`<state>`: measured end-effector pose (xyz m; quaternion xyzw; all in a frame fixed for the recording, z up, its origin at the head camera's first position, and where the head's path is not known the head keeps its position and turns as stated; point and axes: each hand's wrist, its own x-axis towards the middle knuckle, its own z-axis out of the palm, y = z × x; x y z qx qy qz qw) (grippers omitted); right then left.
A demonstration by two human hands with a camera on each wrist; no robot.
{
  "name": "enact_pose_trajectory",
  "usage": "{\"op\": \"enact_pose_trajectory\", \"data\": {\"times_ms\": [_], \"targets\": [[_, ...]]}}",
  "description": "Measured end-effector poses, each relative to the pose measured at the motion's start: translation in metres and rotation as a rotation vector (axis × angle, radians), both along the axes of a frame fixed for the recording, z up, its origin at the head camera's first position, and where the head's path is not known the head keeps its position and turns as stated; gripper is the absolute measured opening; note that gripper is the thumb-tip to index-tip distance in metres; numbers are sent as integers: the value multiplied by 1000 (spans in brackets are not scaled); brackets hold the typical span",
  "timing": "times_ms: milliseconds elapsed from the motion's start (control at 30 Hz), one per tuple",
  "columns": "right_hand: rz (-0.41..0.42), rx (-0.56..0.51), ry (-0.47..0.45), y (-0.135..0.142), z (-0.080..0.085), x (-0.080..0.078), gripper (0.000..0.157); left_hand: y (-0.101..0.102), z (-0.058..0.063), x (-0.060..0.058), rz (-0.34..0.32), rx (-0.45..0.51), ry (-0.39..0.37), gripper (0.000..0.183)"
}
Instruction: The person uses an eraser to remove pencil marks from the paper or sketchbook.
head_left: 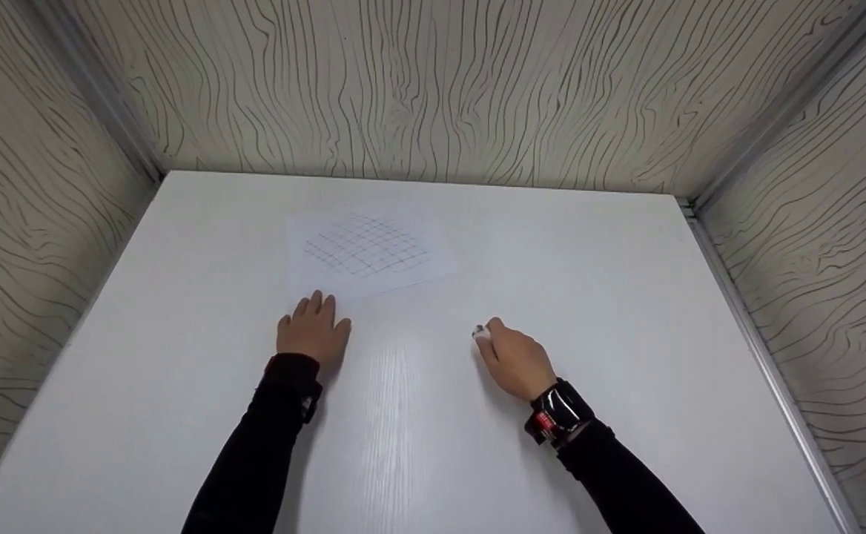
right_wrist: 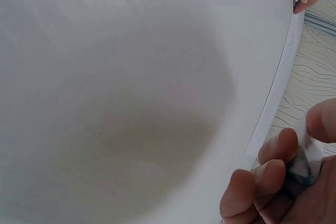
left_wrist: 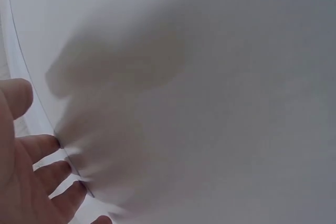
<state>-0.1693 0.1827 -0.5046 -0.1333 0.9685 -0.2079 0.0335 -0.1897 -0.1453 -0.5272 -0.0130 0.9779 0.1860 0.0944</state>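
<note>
A white sheet of paper with a slanted grid of dark lines lies flat toward the back left of the table. My left hand is palm down, fingers spread, the fingertips right at the sheet's near left edge; the left wrist view shows the fingers along that edge. To the right of the sheet and nearer me, my right hand pinches a small white eraser with dark smudges. Curled fingers and thumb hide much of it, and only its end shows in the head view.
The white table reaches back to a panel with a wood-grain pattern. Similar panels stand at the left and right, with metal strips at the corners and along the right side. Both wrists wear dark bands.
</note>
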Motion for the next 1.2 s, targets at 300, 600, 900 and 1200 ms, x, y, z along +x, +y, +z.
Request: {"op": "enact_pose_trajectory", "data": {"times_ms": [300,600,900,1200], "targets": [[-1,33,44,7,1,-2,25,29,12,11,-75,37,24,60],[-43,23,44,8,0,-5,24,62,13,35,-194,46,178,40],[-115,32,-22,27,-3,-7,30,85,15,54,-276,48,283,23],[-172,54,-69,45,-6,-10,38,95,13,55,-353,116,265,36]]}}
